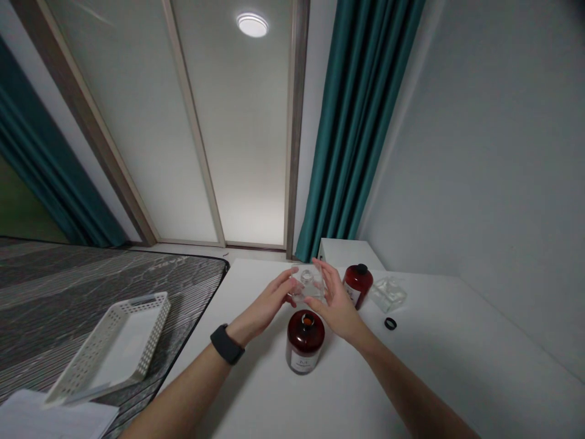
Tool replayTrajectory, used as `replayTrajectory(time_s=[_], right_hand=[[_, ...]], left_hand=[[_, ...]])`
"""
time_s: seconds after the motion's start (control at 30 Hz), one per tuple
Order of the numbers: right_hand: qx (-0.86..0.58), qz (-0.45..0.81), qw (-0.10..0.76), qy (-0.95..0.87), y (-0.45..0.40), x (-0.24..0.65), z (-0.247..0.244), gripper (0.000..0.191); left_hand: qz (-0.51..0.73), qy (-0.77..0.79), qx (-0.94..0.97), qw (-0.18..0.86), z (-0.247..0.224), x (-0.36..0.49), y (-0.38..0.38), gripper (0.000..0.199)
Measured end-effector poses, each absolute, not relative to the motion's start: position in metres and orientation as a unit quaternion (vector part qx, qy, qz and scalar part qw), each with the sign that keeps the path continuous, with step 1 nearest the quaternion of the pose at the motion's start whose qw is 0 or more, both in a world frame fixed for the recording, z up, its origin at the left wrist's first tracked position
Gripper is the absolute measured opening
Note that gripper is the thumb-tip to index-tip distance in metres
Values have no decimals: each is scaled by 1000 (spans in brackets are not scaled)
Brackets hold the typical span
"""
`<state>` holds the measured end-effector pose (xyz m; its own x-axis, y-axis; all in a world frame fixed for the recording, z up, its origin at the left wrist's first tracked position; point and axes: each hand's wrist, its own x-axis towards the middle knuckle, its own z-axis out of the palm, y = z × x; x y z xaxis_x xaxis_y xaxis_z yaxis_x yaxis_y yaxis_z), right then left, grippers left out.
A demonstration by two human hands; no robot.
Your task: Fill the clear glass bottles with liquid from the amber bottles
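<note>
Left hand [274, 299] and right hand [336, 299] cupped on clear glass bottle [308, 285], steadying it above uncapped amber bottle [304, 340] on bench [439, 366].

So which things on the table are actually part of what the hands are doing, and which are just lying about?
In hand:
- clear glass bottle, between left hand and right hand
- open amber glass bottle, just below the hands

Lying about:
- capped amber bottle
- second clear glass bottle
- small black cap
- white plastic basket
</note>
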<state>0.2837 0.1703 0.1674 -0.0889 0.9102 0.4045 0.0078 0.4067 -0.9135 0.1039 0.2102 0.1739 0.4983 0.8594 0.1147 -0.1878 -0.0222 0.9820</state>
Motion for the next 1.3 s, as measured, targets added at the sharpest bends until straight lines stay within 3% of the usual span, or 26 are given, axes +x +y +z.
replayTrajectory(time_s=[0.17, 0.43, 0.8, 1.3], right_hand=[[-430, 413, 531, -603, 161, 293, 175, 55], [-406, 485, 502, -590, 152, 302, 175, 68], [-407, 398, 470, -674, 145, 309, 176, 72], [-421, 300, 462, -720, 145, 313, 177, 72]], left_hand=[[427, 258, 615, 610, 188, 102, 205, 48], [400, 243, 670, 576, 179, 88, 207, 80], [403, 228, 755, 465, 186, 78, 197, 69], [388, 215, 806, 391, 197, 73, 199, 74]])
